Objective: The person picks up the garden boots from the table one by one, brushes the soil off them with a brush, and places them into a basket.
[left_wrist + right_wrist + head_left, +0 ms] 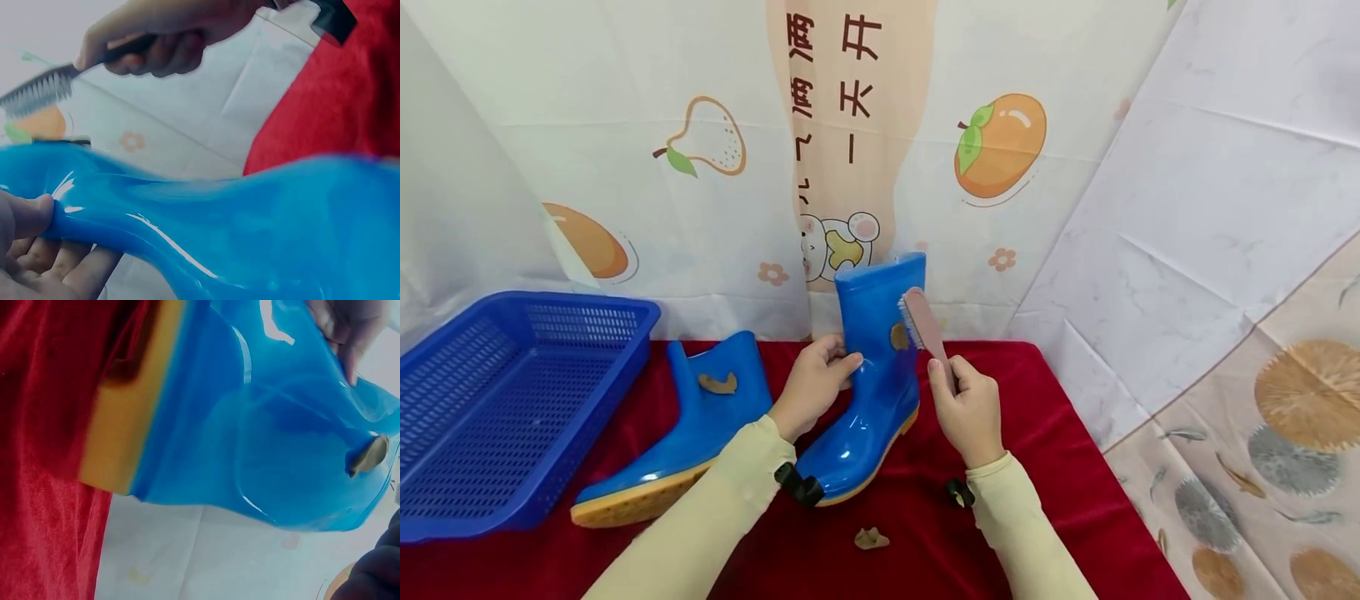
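A blue rain boot (880,300) with a yellow sole stands on the red cloth, its shaft tilted slightly. My left hand (814,385) grips the front of the shaft near the ankle, thumb on one side and fingers underneath in the left wrist view. A brown mud-like patch (899,337) sticks to the shaft's side, also visible as a lump (372,455) in the right wrist view. My right hand (973,410) holds a pink-handled brush (928,327) by its handle. The white bristles (39,95) face the boot beside the patch; contact is unclear in the head view.
Left of this boot, a second blue boot (730,421) leans with its own brown patch (718,384). A blue plastic basket (580,297) stands at the far left. One loose brown piece (871,539) lies on the red cloth (1060,500) in front. A printed curtain (880,192) hangs behind.
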